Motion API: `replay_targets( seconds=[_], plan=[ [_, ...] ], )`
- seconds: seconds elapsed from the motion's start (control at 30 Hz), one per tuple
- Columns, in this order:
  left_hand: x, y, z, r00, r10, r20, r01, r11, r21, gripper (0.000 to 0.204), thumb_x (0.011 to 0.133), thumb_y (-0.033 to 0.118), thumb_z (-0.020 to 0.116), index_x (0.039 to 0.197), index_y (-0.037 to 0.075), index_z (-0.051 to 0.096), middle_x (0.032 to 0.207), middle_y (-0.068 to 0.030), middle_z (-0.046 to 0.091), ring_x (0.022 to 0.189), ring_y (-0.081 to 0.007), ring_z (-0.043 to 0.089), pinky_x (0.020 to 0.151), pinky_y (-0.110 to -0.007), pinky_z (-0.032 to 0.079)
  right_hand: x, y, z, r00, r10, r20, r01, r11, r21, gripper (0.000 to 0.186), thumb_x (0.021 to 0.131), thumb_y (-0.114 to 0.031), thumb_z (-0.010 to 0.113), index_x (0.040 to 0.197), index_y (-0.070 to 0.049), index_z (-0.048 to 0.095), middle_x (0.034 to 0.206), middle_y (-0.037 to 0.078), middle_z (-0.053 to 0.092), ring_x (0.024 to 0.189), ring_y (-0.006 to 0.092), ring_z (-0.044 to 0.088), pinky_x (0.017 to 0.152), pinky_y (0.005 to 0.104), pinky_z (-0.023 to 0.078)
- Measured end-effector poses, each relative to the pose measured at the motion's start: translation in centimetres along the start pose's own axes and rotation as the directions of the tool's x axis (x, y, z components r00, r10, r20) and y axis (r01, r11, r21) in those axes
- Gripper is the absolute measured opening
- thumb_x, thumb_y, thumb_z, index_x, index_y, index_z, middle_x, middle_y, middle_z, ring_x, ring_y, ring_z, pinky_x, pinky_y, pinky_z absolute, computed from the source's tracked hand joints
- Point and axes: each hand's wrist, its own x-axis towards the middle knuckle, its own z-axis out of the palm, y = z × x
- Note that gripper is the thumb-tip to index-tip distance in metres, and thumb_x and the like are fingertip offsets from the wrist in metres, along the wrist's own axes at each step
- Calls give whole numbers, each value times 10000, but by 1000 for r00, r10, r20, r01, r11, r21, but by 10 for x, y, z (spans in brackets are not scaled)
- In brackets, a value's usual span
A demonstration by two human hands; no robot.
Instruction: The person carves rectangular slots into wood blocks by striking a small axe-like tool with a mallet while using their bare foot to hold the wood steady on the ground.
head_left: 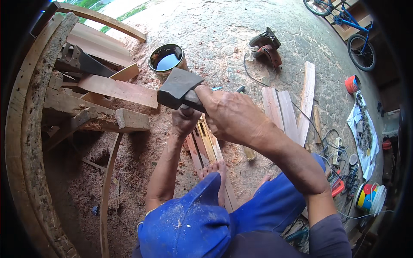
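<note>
My right hand (234, 114) is closed close behind the dark, blocky metal head of a heavy hammer (183, 84), raised in front of me. Just under that head my left hand (186, 122) is closed around an upright tool handle (186, 110). Only the handle's rounded top shows; the rest is hidden by the fingers and the hammer. Below the hands, narrow wooden strips (209, 139) with dark slots between them lie on the ground, and my bare foot (217, 170) rests against them.
A rough wooden bench (81, 109) with a handsaw (81, 60) stands at left over wood shavings. Ahead are a bucket of liquid (180, 51) and a corded red power tool (267, 49). Planks (279, 107), cables, a paint bucket (371, 198) and a blue bicycle (361, 41) are at right.
</note>
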Motion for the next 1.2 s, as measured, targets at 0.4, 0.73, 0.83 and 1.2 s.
replay_targets(
  seconds=[0.4,0.73,0.83,1.2],
  plan=[
    [13,36,23,989,-67,-132,58,996,-75,156,804,68,741,770,81,589,706,-4,632,669,-82,631,620,-275,501,-49,37,62,956,289,42,-277,854,441,395,862,-115,621,1236,-43,516,863,226,663,792,352,681,746,461,517],
    [24,37,24,985,-115,-125,103,990,-95,175,822,64,749,732,69,599,659,50,578,605,-43,552,558,-240,458,-74,54,69,917,398,-17,-294,707,643,485,863,-148,664,1308,-19,521,970,247,689,892,374,699,809,434,527],
    [21,35,19,984,-149,-102,147,989,-29,185,799,116,771,802,39,603,707,-24,635,661,-82,604,616,-284,512,-74,53,68,919,393,-30,-291,726,623,490,856,-146,662,1307,-19,521,983,253,690,904,388,700,805,439,531],
    [15,20,17,996,-63,-64,62,998,-21,152,782,64,736,774,42,585,681,-22,608,630,-81,579,598,-281,500,-59,15,-3,966,219,-141,-87,781,618,482,878,-113,670,1299,37,490,943,213,681,851,300,711,743,394,557]
  ],
)
